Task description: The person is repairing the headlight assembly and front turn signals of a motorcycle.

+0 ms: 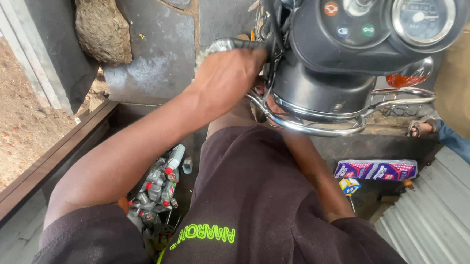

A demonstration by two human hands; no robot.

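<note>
Left hand (228, 75) closed around motorcycle handlebar grip (230, 44), fingers wrapped over it, beside black headlamp housing (323, 91). Right hand hidden behind chrome guard rail (305, 126); only forearm seen, grip state cannot be told. Grey tools (159, 189) seen on floor below.

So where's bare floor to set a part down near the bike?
Free: the grey stone slabs between the rock and the left hand. Crowded: by the pile of grey parts, and under the chrome guard, where the right forearm reaches.
</note>
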